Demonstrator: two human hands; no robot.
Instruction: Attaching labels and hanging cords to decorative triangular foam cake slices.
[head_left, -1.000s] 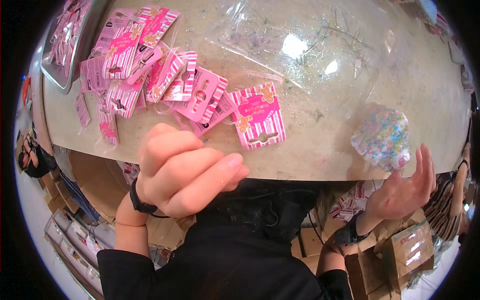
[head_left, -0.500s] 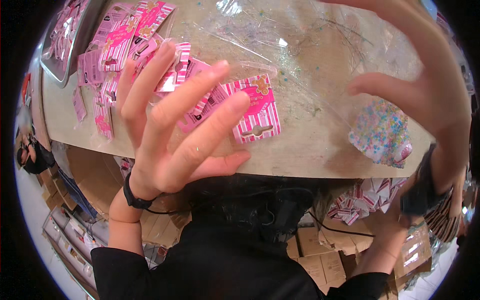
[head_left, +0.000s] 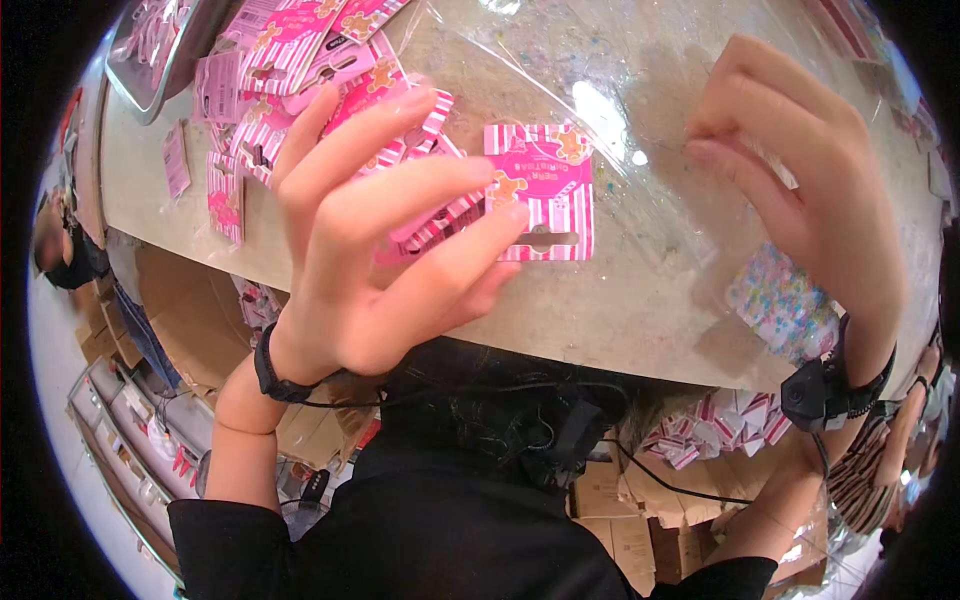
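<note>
My left hand (head_left: 375, 235) reaches over the table with its fingers stretched and apart. Its index and thumb tips are at the lower left of a pink-and-white striped header card (head_left: 565, 185), which has gingerbread figures and a hang slot; whether they touch it I cannot tell. My right hand (head_left: 815, 165) hovers farther right, fingers bent and thumb brought up to the fingertips. What is pinched there, if anything, I cannot make out. Clear plastic film (head_left: 610, 125) lies between the hands. Beneath my right hand is a glittery patch of multicoloured specks (head_left: 785, 300), partly covered by my wrist.
Several similar pink cards (head_left: 290, 50) are heaped at the far left, beside a metal tray (head_left: 150, 85) of pink pieces. Below the table edge are cardboard boxes (head_left: 620, 535) and a heap of red-and-white pieces (head_left: 715, 430). A person in striped clothing (head_left: 870, 470) is at the right.
My right hand has come in to the left, and its spread fingers have curled toward the thumb. My left thumb and index finger are closer together. The whole view has turned slightly.
</note>
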